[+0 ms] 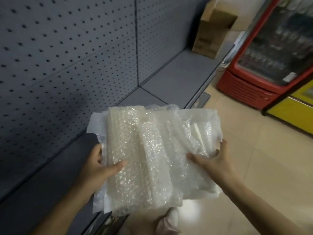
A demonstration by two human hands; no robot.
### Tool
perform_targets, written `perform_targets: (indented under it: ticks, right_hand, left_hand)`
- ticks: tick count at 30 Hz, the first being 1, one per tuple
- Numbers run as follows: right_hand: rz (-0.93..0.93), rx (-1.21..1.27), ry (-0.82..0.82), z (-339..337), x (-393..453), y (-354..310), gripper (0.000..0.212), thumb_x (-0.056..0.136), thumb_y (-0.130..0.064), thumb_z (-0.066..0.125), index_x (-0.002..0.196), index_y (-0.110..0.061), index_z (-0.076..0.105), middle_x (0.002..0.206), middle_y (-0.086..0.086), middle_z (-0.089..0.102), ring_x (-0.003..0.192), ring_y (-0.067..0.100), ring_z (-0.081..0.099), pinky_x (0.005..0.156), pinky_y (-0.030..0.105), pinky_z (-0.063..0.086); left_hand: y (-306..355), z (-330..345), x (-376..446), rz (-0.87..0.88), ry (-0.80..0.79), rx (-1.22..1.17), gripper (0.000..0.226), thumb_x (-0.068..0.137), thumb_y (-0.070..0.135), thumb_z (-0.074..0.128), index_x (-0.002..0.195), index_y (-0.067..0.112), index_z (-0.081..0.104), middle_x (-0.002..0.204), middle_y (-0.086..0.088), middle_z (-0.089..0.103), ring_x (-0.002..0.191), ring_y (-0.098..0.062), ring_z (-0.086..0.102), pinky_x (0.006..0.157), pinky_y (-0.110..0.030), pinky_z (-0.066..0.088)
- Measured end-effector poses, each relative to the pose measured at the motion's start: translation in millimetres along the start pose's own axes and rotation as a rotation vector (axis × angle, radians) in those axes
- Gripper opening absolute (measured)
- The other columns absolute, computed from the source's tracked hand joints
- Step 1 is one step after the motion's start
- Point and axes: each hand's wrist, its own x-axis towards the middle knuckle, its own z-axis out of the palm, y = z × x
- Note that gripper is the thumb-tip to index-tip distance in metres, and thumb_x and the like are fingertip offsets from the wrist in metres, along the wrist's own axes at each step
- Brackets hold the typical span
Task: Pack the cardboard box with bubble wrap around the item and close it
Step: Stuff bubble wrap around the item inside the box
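Note:
I hold a thick stack of clear bubble wrap (152, 150) in front of me, above the shelf's front edge. Thin white foam sheets stick out at its corners. My left hand (100, 165) grips the stack's left edge, thumb on top. On the right edge, my right hand (213, 160) grips with its thumb pressed on the wrap. A cardboard box (213, 31) with open flaps stands far back on the shelf, away from both hands. Whether an item lies inside the wrap is hidden.
A grey metal shelf (177, 73) with a pegboard back wall (59, 56) runs along my left. A red glass-door drinks fridge (271, 53) stands at the right on the beige tiled floor (254, 158), beside a yellow cabinet (294, 112). A pale shoe (167, 221) shows below.

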Motion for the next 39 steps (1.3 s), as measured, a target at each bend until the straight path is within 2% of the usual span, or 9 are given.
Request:
perform_targets:
  ticks: [3, 8, 11, 16, 20, 23, 27, 33, 39]
  right_hand:
    - [0.023, 0.045, 0.064, -56, 25, 10, 0.086, 0.053, -0.034, 0.091, 0.114, -0.042, 0.031, 0.104, -0.004, 0.063, 0.085, 0.018, 0.069, 0.071, 0.041, 0.06]
    - [0.033, 0.094, 0.195, -146, 54, 25, 0.083, 0.059, -0.034, 0.088, 0.122, -0.032, 0.033, 0.102, -0.009, 0.063, 0.082, 0.011, 0.068, 0.061, 0.027, 0.057]
    - [0.061, 0.124, 0.302, -188, 69, 36, 0.08, 0.06, -0.033, 0.088, 0.121, -0.031, 0.035, 0.1, -0.01, 0.063, 0.081, 0.01, 0.068, 0.063, 0.028, 0.057]
    - [0.121, 0.23, 0.41, -230, 105, 45, 0.076, 0.062, -0.026, 0.088, 0.12, -0.027, 0.037, 0.099, -0.009, 0.062, 0.079, 0.006, 0.066, 0.049, 0.012, 0.05]
    - [0.166, 0.254, 0.499, -251, 141, 46, 0.072, 0.063, -0.027, 0.087, 0.116, -0.029, 0.037, 0.097, -0.01, 0.063, 0.078, 0.006, 0.066, 0.055, 0.017, 0.049]
    - [0.196, 0.275, 0.568, -266, 170, 39, 0.069, 0.064, -0.026, 0.087, 0.113, -0.03, 0.038, 0.093, -0.01, 0.062, 0.078, 0.006, 0.065, 0.056, 0.019, 0.047]
    - [0.205, 0.305, 0.62, -286, 209, 30, 0.068, 0.064, -0.023, 0.087, 0.11, -0.031, 0.037, 0.092, -0.011, 0.062, 0.076, 0.005, 0.063, 0.055, 0.018, 0.046]
    - [0.204, 0.306, 0.623, -323, 275, 26, 0.074, 0.06, -0.026, 0.089, 0.11, -0.036, 0.034, 0.099, -0.012, 0.062, 0.084, 0.01, 0.066, 0.067, 0.028, 0.052]
    - [0.193, 0.294, 0.569, -372, 353, 16, 0.076, 0.064, -0.028, 0.087, 0.113, -0.035, 0.029, 0.097, -0.013, 0.057, 0.081, 0.008, 0.063, 0.06, 0.024, 0.05]
  left_hand:
    - [39, 58, 22, 0.028, -0.073, 0.066, 0.126, 0.027, 0.069, 0.082, 0.137, 0.03, 0.035, 0.13, -0.007, 0.056, 0.11, -0.031, 0.06, 0.09, -0.053, 0.051]
    - [101, 154, 58, 0.075, -0.233, 0.149, 0.125, 0.026, 0.07, 0.084, 0.136, 0.031, 0.037, 0.129, -0.007, 0.057, 0.112, -0.028, 0.06, 0.093, -0.051, 0.05]
    - [138, 209, 72, 0.125, -0.321, 0.155, 0.115, 0.035, 0.061, 0.088, 0.133, 0.025, 0.041, 0.121, -0.005, 0.062, 0.104, -0.024, 0.063, 0.09, -0.046, 0.052]
    - [182, 281, 113, 0.162, -0.428, 0.21, 0.105, 0.037, 0.053, 0.088, 0.128, 0.021, 0.045, 0.117, -0.004, 0.064, 0.105, -0.025, 0.063, 0.093, -0.048, 0.051]
    - [217, 328, 163, 0.204, -0.52, 0.281, 0.124, 0.016, 0.072, 0.082, 0.125, 0.023, 0.049, 0.117, -0.001, 0.064, 0.11, -0.024, 0.06, 0.096, -0.048, 0.049]
    - [247, 360, 197, 0.253, -0.591, 0.32, 0.128, 0.022, 0.072, 0.082, 0.133, 0.021, 0.043, 0.128, -0.002, 0.058, 0.121, -0.023, 0.053, 0.101, -0.046, 0.045]
    - [281, 398, 232, 0.277, -0.644, 0.365, 0.108, 0.04, 0.061, 0.085, 0.132, 0.025, 0.042, 0.132, -0.001, 0.055, 0.123, -0.02, 0.05, 0.1, -0.044, 0.045]
    - [320, 452, 280, 0.303, -0.663, 0.402, 0.124, 0.033, 0.073, 0.08, 0.138, 0.023, 0.037, 0.143, -0.002, 0.047, 0.131, -0.021, 0.044, 0.106, -0.047, 0.041]
    - [358, 508, 322, 0.247, -0.607, 0.4, 0.124, 0.03, 0.074, 0.08, 0.133, 0.018, 0.041, 0.137, -0.005, 0.053, 0.124, -0.024, 0.052, 0.101, -0.047, 0.046]
